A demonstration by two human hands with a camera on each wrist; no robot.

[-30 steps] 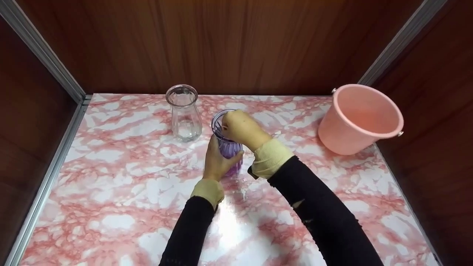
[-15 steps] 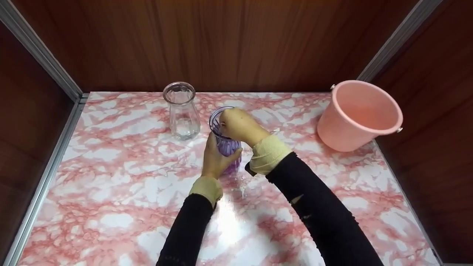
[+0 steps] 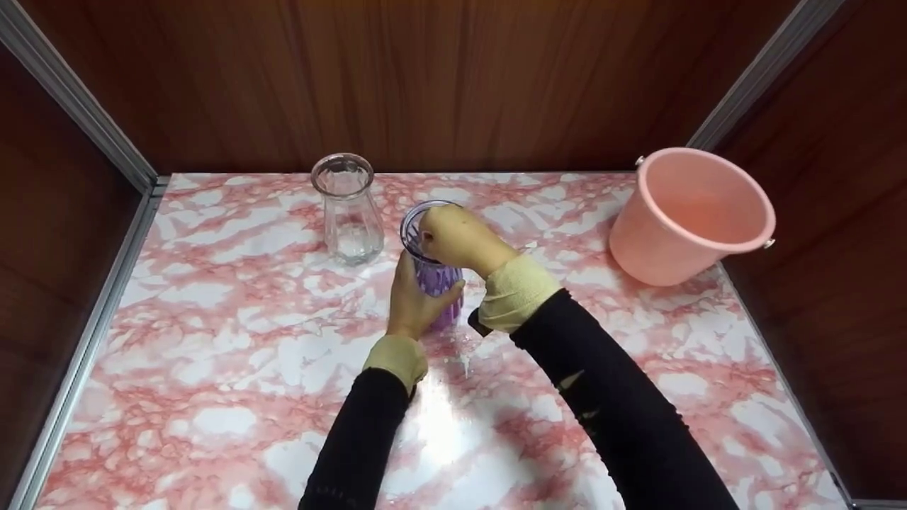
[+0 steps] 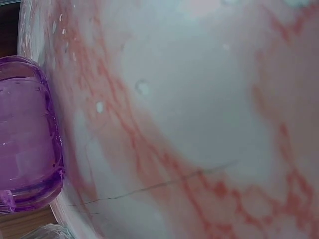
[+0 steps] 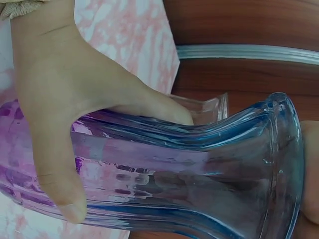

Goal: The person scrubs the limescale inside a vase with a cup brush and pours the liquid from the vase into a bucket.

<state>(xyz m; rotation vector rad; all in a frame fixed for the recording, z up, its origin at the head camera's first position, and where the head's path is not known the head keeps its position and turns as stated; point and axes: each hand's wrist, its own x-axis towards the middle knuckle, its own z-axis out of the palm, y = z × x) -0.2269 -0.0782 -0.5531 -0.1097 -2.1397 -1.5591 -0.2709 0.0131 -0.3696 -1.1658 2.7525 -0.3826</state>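
Note:
In the head view a ribbed glass vase (image 3: 438,280), purple low down and bluish toward its flared mouth, stands near the table's middle. My left hand (image 3: 414,301) grips its body, thumb on the near side, as the right wrist view shows too. At the mouth is my right hand (image 3: 460,237), its fingers reaching down inside the rim. Whether those fingers hold anything is hidden; only a dark, blurred shape (image 5: 241,186) shows through the neck in the right wrist view. The vase's purple base (image 4: 25,134) enters the left wrist view at the left.
A clear glass vase (image 3: 353,219) stands to the back left of the purple one. At the back right is a pink bucket (image 3: 655,244), close to the side wall. Water drops (image 4: 142,87) dot the marbled tabletop (image 3: 212,354). Brown wood panels (image 3: 439,85) enclose the table.
The scene has shifted slightly upward in the head view. Both hands keep their places on the vase, the left round its body and the right at its mouth.

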